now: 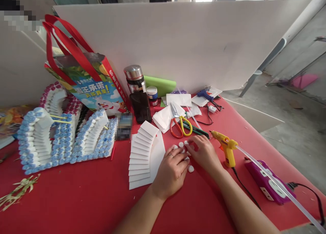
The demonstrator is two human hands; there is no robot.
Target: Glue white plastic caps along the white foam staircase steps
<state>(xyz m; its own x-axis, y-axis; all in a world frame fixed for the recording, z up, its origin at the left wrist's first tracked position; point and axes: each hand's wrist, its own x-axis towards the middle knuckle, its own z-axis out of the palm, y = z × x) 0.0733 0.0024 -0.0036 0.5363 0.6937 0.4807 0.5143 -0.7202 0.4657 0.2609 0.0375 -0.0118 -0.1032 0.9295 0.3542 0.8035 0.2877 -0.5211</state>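
Observation:
Small white round pieces [191,169] lie on the red table between and around my hands. My left hand [174,169], with a ring on one finger, rests over some of them, fingers spread. The fingertips of my right hand [201,151] are pinched on a white round piece just beyond the left fingers. Left of my hands is a white board [158,152] with a curved fan of stepped white strips [140,156] on it. A yellow glue gun [226,147] with a long clear glue stick stands to the right of my right hand.
Scissors [181,125], white sheets [163,118], a phone [140,107] and a steel flask [134,78] are behind my hands. Blue-and-white models [61,139] and a colourful bag [94,84] stand left. A purple power strip [270,183] lies right.

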